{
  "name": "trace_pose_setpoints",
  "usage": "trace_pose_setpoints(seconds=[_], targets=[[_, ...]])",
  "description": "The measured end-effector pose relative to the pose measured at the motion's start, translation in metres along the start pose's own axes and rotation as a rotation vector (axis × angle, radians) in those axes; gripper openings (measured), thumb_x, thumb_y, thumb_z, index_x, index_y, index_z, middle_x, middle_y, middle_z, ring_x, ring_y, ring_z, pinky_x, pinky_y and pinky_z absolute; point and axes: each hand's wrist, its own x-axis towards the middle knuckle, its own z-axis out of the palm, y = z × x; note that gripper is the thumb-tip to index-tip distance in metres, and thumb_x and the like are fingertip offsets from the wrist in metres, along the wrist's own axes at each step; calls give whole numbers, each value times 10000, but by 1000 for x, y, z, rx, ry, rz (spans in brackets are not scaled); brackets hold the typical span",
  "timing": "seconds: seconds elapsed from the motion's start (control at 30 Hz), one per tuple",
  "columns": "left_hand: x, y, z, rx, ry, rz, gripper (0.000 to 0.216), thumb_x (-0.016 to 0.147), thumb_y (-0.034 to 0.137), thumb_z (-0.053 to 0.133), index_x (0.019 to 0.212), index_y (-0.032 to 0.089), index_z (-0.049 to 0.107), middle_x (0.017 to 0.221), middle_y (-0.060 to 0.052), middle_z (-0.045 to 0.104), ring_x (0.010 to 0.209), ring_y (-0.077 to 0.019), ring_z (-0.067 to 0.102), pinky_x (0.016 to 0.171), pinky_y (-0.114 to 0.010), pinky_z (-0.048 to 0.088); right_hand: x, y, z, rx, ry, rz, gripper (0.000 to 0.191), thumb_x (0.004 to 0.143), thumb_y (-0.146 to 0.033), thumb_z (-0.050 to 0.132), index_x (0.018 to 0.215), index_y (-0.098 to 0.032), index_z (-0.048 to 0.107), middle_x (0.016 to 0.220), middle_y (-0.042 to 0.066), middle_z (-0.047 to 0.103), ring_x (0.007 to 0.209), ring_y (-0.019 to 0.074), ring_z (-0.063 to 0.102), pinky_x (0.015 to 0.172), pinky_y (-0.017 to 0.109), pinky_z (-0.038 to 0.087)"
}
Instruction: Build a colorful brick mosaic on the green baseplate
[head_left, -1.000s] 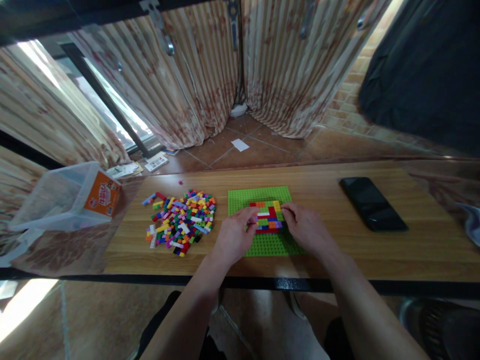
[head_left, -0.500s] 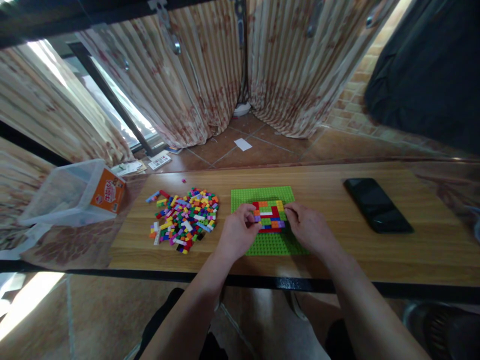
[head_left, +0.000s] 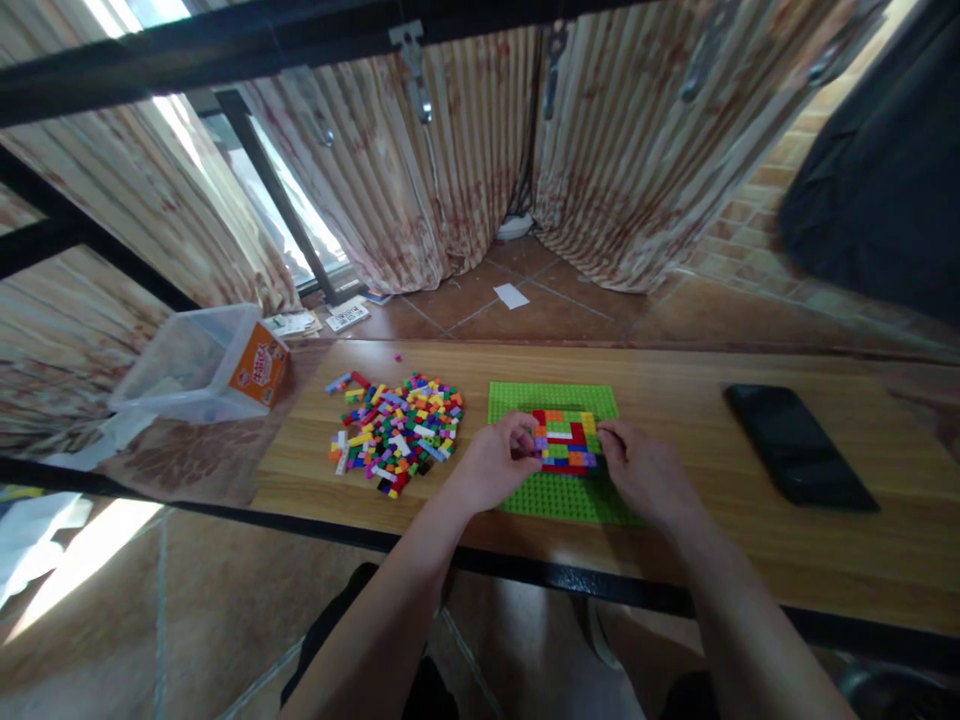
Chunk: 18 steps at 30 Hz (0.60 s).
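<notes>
Green studded plastic makes up the baseplate point(head_left: 559, 495) lying flat near the front edge of the wooden counter point(head_left: 675, 375), and on its middle sits a low patch of small bricks point(head_left: 564, 442) in red, orange, yellow, purple, white and blue, pressed side by side. Both forearms reach in from the bottom of the view and converge on that patch. The left hand point(head_left: 491, 465) lies knuckles up on the patch's left side, wrist low over the counter, its fingers curled inward so that thumb and forefinger tips meet the left edge of the bricks; the grip looks nearly closed there, though whether it pinches a single loose brick or only presses on the built rows is too small to make out. The right hand point(head_left: 649, 470) mirrors it on the right side, palm down, fingers bent and their tips touching the patch's right edge, resting against the bricks rather than visibly holding anything. To the left of the baseplate, close by but apart from it, a loose heap of mixed bricks point(head_left: 397, 432) spreads over the wood. Farther left, at the counter's end, stands a clear plastic tub point(head_left: 191, 365) with an orange label. A dark phone point(head_left: 799, 445) lies face up well to the right. Striped curtains point(head_left: 450, 170) hang behind, over a tiled floor.
</notes>
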Motion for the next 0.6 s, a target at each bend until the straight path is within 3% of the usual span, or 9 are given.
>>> trace_pose_setpoints(seconds=[0.17, 0.4, 0.5, 0.6], targets=[[1, -1, -18, 10, 57, 7, 306, 776, 60, 590, 1065, 154, 619, 762, 16, 632, 698, -120, 597, 667, -235, 471, 1, 4, 2, 11, -22, 9, 345, 973, -308, 367, 1052, -174, 675, 900, 114, 750, 786, 261, 681, 715, 341, 451], [16, -7, -45, 269, 436, -12, 224, 821, 64, 550, 993, 146, 669, 930, -61, 726, 848, -153, 678, 787, -264, 528, 3, 17, 14, 37, -3, 10, 397, 950, -378, 343, 1062, -185, 672, 959, 125, 759, 810, 284, 698, 729, 377, 483], [26, -6, -76, 564, 600, -118, 234, 859, 98, 545, 1054, 146, 666, 995, -75, 736, 916, -159, 688, 832, -264, 529, 4, 20, 16, 30, -25, 32, 425, 944, -404, 335, 1077, -188, 676, 929, 123, 764, 784, 287, 703, 713, 385, 495], [38, 0, -126, 762, 637, -237, 294, 897, 122, 502, 1152, 127, 649, 1050, -103, 733, 966, -176, 689, 872, -278, 523, 6, 21, 17, 23, -54, 49, 439, 939, -403, 326, 1075, -186, 683, 926, 129, 767, 773, 293, 709, 700, 391, 504]])
